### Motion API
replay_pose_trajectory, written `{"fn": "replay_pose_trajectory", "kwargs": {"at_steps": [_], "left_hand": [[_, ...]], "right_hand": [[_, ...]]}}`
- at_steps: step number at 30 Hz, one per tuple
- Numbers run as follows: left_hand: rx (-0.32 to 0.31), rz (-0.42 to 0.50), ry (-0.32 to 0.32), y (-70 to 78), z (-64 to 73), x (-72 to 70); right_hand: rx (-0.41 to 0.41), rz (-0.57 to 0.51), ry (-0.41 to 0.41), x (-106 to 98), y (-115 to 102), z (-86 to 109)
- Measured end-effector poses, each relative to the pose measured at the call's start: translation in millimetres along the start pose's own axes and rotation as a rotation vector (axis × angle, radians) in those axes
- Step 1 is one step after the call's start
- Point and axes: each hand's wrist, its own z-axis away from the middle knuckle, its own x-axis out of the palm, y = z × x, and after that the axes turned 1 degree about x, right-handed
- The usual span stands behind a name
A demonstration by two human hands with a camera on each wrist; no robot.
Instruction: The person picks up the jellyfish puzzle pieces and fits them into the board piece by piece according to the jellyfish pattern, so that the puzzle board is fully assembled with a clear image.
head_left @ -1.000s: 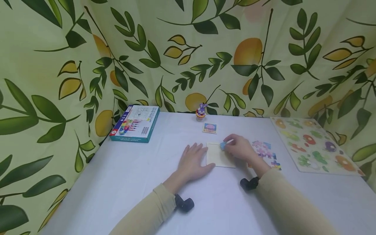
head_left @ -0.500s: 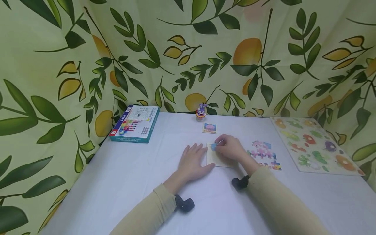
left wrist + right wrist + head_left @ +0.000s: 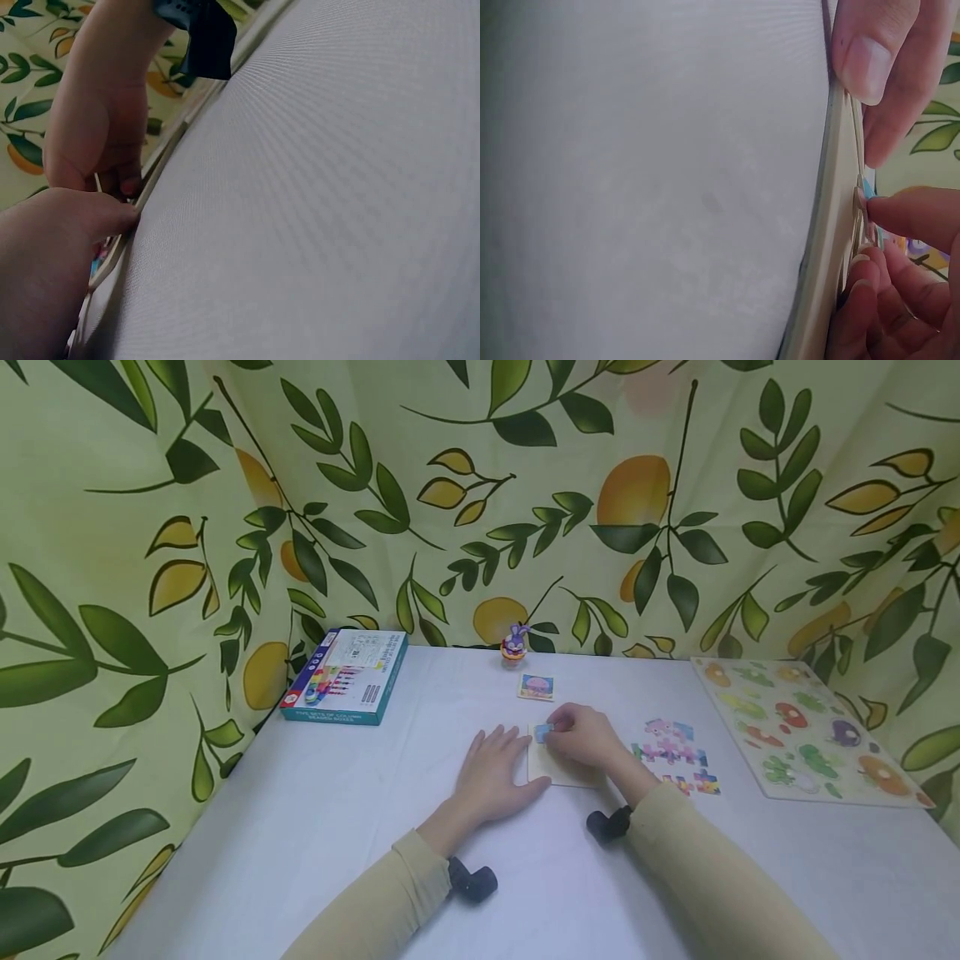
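A cream puzzle tray (image 3: 573, 772) lies on the white table in the head view. My left hand (image 3: 491, 777) rests along its left side with fingers spread, the thumb at the near edge. My right hand (image 3: 588, 739) pinches a blue jigsaw piece (image 3: 543, 734) over the tray's far left corner. In the right wrist view, the right thumb and fingers (image 3: 911, 214) are close on the piece at the tray's surface, while the left thumb (image 3: 870, 67) touches the tray rim. Jigsaw pieces (image 3: 671, 750) with pink and blue print lie right of the right hand.
A small picture tile (image 3: 536, 687) lies behind the tray, and a purple rabbit figurine (image 3: 514, 645) stands beyond it. At the back left sits a teal-edged box (image 3: 345, 677). To the right lies a vegetable picture board (image 3: 806, 735). A patterned curtain (image 3: 480, 510) hangs behind.
My right hand has carried the blue jigsaw piece leftward across the tray to its far left corner, moving only slightly in the last half second. My left hand stays in place.
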Motion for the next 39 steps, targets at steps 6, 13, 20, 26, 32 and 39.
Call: {"fn": "replay_pose_trajectory", "kwargs": {"at_steps": [6,13,20,26,32,39], "left_hand": [[-0.002,0.004,0.002,-0.1,0.1,0.2],[0.006,0.002,0.007,-0.2,0.2,1.3],[-0.005,0.008,0.001,0.7,0.2,0.1],[-0.016,0.001,-0.009,0.9,-0.8,1.8],[-0.031,0.01,-0.015,1.7,-1.4,2.5],[-0.024,0.019,-0.013,1.2,-1.0,1.8]], "right_hand": [[0.006,0.017,0.003,2,-1,-0.1],[0.011,0.036,0.012,4,0,-1.8],[0.007,0.039,0.025,3,-1,-2.0],[0.027,0.029,0.043,-10,7,0.3],[0.087,0.059,0.064,-42,32,4.4],[0.147,0.095,0.071,-75,67,10.2]]}}
